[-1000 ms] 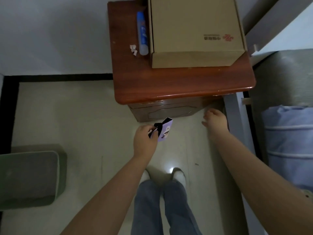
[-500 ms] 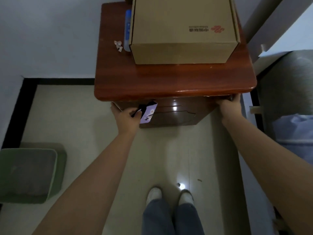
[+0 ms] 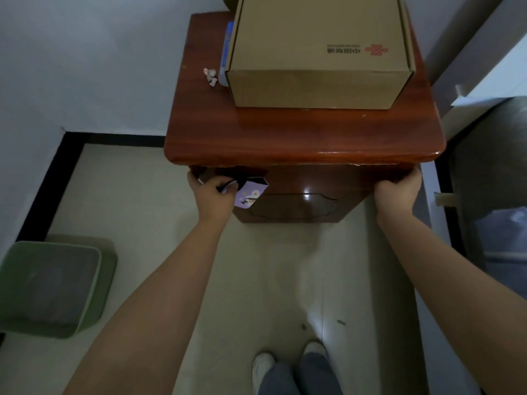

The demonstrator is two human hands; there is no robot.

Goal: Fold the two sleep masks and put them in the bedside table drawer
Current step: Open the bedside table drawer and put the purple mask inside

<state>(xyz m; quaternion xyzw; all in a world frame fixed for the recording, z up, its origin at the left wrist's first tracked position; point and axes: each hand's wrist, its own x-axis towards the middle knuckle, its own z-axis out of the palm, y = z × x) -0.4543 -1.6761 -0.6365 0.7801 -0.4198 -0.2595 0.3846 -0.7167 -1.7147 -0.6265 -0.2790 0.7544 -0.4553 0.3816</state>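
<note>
While both arms reach up the frame from its lower edge, the hands meet the front of the bedside table (image 3: 299, 143) just under its top.

Low in the frame stand two white shoes on pale floor, with a green bin (image 3: 54, 286) at lower left. Mid-frame, the left hand (image 3: 214, 195) is clenched around a folded lilac sleep mask (image 3: 251, 192) with black strap, held against the left end of the drawer (image 3: 296, 178) front; whether a second mask is in that fist cannot be told. The right hand (image 3: 397, 192) curls over the drawer's right end, fingers hidden beneath the tabletop. Farther up, a cardboard box (image 3: 316, 52) sits on the table, a crumpled white scrap (image 3: 210, 75) beside it.
</note>
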